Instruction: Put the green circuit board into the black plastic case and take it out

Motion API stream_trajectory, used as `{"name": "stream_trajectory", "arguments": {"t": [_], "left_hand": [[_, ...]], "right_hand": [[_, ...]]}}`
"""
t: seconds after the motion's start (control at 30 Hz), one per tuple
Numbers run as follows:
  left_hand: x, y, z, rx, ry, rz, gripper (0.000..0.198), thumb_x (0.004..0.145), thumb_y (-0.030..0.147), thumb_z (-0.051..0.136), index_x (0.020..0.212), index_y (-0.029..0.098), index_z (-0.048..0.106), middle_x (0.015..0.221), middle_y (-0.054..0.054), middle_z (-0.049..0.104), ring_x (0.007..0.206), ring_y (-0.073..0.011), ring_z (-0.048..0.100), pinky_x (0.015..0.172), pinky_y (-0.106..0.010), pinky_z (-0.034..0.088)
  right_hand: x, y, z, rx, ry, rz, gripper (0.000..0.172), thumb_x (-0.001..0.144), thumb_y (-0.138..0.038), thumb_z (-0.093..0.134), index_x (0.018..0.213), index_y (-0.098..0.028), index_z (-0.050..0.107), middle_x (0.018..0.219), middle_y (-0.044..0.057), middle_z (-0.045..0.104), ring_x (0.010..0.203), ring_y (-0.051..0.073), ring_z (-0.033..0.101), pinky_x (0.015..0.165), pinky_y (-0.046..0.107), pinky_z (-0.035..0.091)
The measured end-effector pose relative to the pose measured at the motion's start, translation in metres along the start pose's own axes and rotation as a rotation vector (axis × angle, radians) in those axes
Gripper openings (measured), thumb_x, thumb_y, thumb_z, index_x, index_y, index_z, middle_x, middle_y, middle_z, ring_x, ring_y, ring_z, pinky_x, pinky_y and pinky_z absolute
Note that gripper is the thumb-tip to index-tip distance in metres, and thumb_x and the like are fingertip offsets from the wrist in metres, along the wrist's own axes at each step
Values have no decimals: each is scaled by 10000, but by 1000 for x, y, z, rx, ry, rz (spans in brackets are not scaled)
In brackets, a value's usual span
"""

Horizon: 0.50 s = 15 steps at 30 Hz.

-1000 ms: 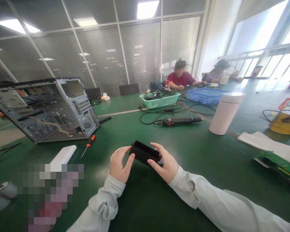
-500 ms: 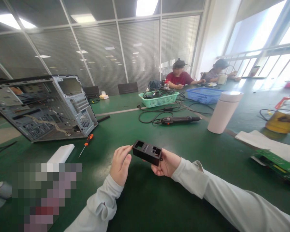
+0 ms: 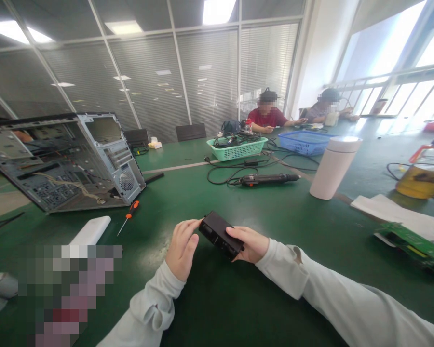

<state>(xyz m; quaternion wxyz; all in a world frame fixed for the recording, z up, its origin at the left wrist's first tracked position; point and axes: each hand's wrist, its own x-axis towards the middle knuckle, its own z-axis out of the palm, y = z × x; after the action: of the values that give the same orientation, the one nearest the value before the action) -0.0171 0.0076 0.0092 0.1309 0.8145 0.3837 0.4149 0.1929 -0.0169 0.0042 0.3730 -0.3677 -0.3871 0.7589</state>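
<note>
A small black plastic box (image 3: pixel 217 230) is held above the green table, its flat face tilted upward and its side with cut-outs facing down toward me. My right hand (image 3: pixel 249 242) grips the box's right end, thumb on top and fingers beneath. At the other end, my left hand (image 3: pixel 183 249) has its fingers stretched out, with the fingertips at the box's left corner. Whether those fingertips press on it is hard to see. Part of the box's underside is hidden.
Left stands an open computer case (image 3: pixel 68 164), with an orange-handled screwdriver (image 3: pixel 132 211) and a white slab (image 3: pixel 91 230) nearby. Ahead lie a black electric screwdriver (image 3: pixel 267 180), a green basket (image 3: pixel 237 150) and a blue basket (image 3: pixel 304 143). Right are a pink tumbler (image 3: pixel 332 168) and a green circuit board (image 3: pixel 414 248).
My right hand has turned the black box over, so its flat face replaces the cut-out face on top. My right thumb now rests on it; my left hand has barely moved.
</note>
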Motion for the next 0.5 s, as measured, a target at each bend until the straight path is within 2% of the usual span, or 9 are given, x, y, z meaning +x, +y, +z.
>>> {"name": "stream_trajectory", "arguments": {"t": [0.1,0.2,0.27,0.37,0.43,0.5], "left_hand": [[0,1,1,-12,-24,5,453,942,365,249,1162,206,612,1136,-97,614,1116,-233,500,1013,-427,373],[1,-1,5,27,-76,-68,398,927,349,304,1110,230,636,1109,-79,636,1100,-230,517,1005,-435,386],[0,-4,8,91,-153,-160,332,875,349,431,1123,237,620,1119,-68,646,1096,-240,531,994,-455,398],[-1,-6,12,200,-248,-237,381,786,316,562,1154,225,594,1133,-75,642,1096,-261,541,977,-470,412],[-1,-5,12,254,-277,-249,393,778,310,573,1160,218,591,1161,-84,624,1118,-271,529,982,-474,405],[-2,-4,12,289,-291,-248,384,779,319,576,1152,227,597,1167,-83,613,1127,-276,521,984,-478,399]], "right_hand": [[-5,2,-4,-371,126,-277,595,773,-495,663,1202,-117,500,934,75,555,751,161,562,648,267,524],[-23,-4,-14,-967,415,-658,555,827,-469,557,1263,-132,495,1113,95,527,990,222,532,892,365,471],[-43,-11,-25,-1313,602,-812,516,898,-465,444,1288,-129,484,1135,99,517,1023,237,511,905,396,447],[-78,-14,-54,-1670,852,-880,533,962,-481,346,1299,-88,472,1004,112,553,907,240,525,798,386,457],[-104,-12,-79,-1835,979,-858,547,973,-495,324,1285,-77,488,933,116,561,853,245,518,761,384,441],[-130,-6,-103,-1944,1049,-793,557,970,-517,311,1257,-85,515,901,124,563,836,257,511,724,385,422]]}}
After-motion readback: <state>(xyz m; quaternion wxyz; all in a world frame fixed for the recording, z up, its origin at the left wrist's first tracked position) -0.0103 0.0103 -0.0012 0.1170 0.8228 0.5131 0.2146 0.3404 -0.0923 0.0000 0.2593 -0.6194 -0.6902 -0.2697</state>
